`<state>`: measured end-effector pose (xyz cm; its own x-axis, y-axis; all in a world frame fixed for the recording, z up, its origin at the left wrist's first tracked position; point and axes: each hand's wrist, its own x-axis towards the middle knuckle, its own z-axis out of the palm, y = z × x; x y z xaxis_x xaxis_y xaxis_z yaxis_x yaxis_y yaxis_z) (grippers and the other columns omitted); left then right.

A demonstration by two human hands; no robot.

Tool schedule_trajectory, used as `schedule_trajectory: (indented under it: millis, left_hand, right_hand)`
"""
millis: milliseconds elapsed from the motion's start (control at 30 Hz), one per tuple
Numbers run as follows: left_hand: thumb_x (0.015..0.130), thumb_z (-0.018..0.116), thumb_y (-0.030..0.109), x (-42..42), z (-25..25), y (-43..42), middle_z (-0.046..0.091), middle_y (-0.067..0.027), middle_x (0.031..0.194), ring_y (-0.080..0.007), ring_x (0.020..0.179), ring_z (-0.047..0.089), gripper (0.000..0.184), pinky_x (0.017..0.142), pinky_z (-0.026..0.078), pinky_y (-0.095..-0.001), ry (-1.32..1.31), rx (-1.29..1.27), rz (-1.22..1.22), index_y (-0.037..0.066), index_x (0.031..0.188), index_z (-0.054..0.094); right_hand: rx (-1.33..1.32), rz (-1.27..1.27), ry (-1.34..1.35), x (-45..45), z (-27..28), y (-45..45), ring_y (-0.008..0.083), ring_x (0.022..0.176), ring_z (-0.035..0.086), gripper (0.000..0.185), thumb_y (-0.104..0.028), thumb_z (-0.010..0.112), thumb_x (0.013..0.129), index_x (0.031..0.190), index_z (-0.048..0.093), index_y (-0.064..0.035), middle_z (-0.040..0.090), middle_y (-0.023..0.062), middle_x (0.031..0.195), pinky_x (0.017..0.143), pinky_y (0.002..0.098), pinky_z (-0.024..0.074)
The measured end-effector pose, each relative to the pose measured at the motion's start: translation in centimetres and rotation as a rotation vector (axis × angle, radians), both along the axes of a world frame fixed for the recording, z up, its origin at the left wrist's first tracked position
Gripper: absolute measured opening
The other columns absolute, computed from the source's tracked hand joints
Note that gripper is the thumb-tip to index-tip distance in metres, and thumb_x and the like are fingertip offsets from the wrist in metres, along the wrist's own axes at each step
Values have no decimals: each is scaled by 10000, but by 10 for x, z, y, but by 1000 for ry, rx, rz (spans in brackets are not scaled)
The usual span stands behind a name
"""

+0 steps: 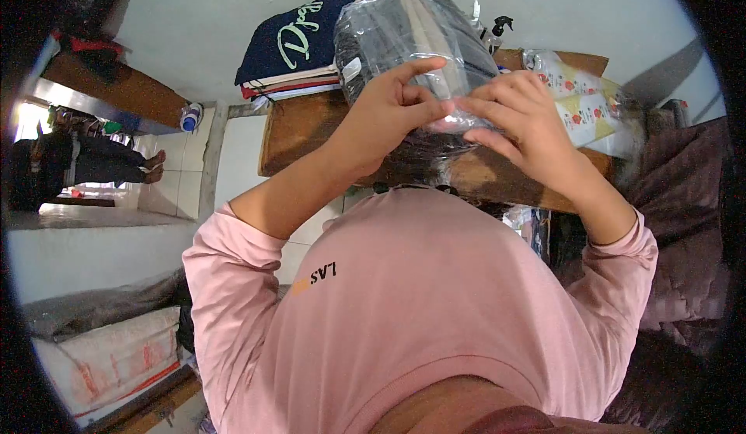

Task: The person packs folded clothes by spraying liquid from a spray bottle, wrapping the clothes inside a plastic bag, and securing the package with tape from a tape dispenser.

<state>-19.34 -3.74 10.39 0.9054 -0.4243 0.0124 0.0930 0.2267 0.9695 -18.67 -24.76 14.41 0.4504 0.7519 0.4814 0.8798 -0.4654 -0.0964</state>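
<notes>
A bulky dark package in clear plastic (388, 34) rests on the wooden table (299, 135). Over its near edge, my left hand (392, 111) has its thumb and bent fingers pressed on the plastic, with the index finger stretched out. My right hand (521, 115) is beside it on the right, fingertips on the same wrap and thumb apart below. The fingertips of the two hands nearly meet at a bunched bit of plastic. What lies under the wrap is hard to make out.
Left of the package is a stack of folded cloth with a navy piece (291, 38) on top. Behind stands a spray bottle (496, 34). Flower-printed packaging (579, 111) lies right. Dark fabric (676, 209) hangs at far right. Another person's legs (113, 162) show at far left.
</notes>
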Motion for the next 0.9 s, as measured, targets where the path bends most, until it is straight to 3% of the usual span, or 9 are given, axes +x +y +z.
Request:
schedule_trajectory:
  millis: [100,167,233,367,467,500,600,700,900]
  left_hand:
    - [801,658,177,3,5,2,580,2,759,-69,721,541,510,705,434,-249,-246,229,-56,64,1256,457]
    - [793,666,192,2,19,0,589,-3,781,-69,720,538,505,690,438,-253,-969,649,198,60,1241,473]
    - [787,671,197,0,20,-1,592,-2,788,-66,714,532,494,668,435,-244,-1195,828,224,57,1225,490]
    - [789,665,176,8,21,5,581,14,764,-49,690,514,442,622,405,-201,-543,693,-88,55,1191,525]
    - [795,655,155,17,9,8,566,23,741,-38,673,504,415,603,385,-183,-263,474,-152,58,1180,536]
    - [796,652,148,19,4,8,560,26,733,-34,668,501,410,598,379,-180,-221,385,-156,60,1179,537]
    - [796,650,133,21,0,8,566,26,756,-28,677,500,398,599,377,-172,-101,277,-171,62,1172,540]
    - [803,648,154,19,2,4,549,6,743,-57,705,511,344,609,385,-194,-76,259,-182,49,1117,557]
    - [784,649,257,16,5,-2,541,-101,732,-273,728,556,250,613,428,-343,-1335,933,185,39,857,550]
  right_hand:
    - [-7,22,141,5,-6,0,266,761,521,207,-224,634,753,873,614,-57,542,78,765,731,364,387]
    - [0,41,229,8,-6,2,274,752,518,174,-212,618,775,825,611,-45,532,80,725,717,369,387]
    - [-8,68,324,12,-8,3,272,744,520,169,-210,611,788,829,610,-46,528,83,714,703,363,387]
    - [34,-44,946,24,-8,5,258,729,522,183,-220,633,780,859,602,-57,524,73,696,699,350,392]
    - [196,-88,892,19,-5,6,232,716,523,232,-226,665,748,914,599,-78,533,57,720,715,337,400]
    - [92,30,354,23,-9,3,215,760,520,289,-241,688,712,950,599,-103,542,33,750,777,339,390]
    - [-49,24,-139,5,1,3,210,822,514,266,-245,685,692,906,603,-110,540,17,756,817,360,364]
    - [-76,5,-133,0,-12,5,215,855,507,184,-222,666,697,815,599,-96,547,19,755,849,379,339]
    - [-52,25,168,15,-15,2,222,784,494,166,-234,652,732,790,606,-86,550,37,740,813,368,342]
